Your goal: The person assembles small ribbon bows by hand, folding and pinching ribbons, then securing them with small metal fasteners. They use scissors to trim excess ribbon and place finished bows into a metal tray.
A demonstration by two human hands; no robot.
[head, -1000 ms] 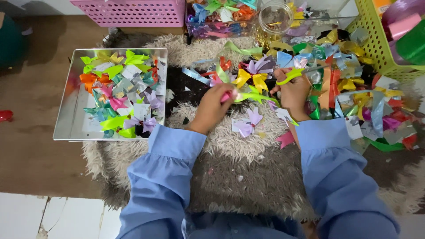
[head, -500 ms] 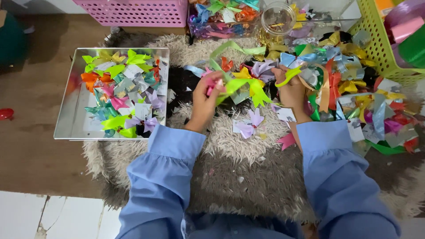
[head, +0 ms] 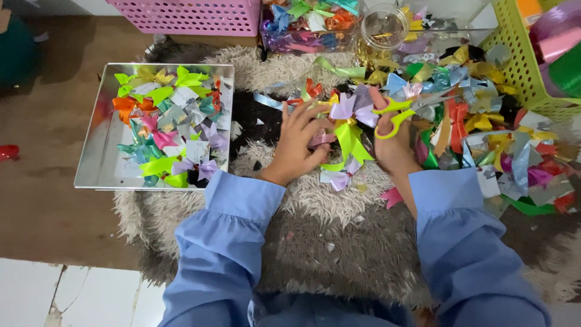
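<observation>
My right hand (head: pixel 393 142) grips yellow-handled scissors (head: pixel 404 111), their blades pointing right over a heap of ribbon scraps. My left hand (head: pixel 298 142) has its fingers spread and pinches a small ribbon bow (head: pixel 346 138) of yellow-green and lilac loops, held just left of the scissors. Both arms wear light blue sleeves. A lilac bow (head: pixel 339 178) lies on the rug (head: pixel 327 224) under the hands.
A shiny square tray (head: pixel 100 158) with several coloured bows sits on the left. A pink basket (head: pixel 193 15) and a clear box of bows (head: pixel 305 21) stand at the back, next to a round clear jar (head: pixel 384 25). A yellow-green basket (head: pixel 523 66) stands right.
My left hand moved from the heap toward me and opened its fingers around the bow. The scissors stayed in my right hand, shifted slightly left.
</observation>
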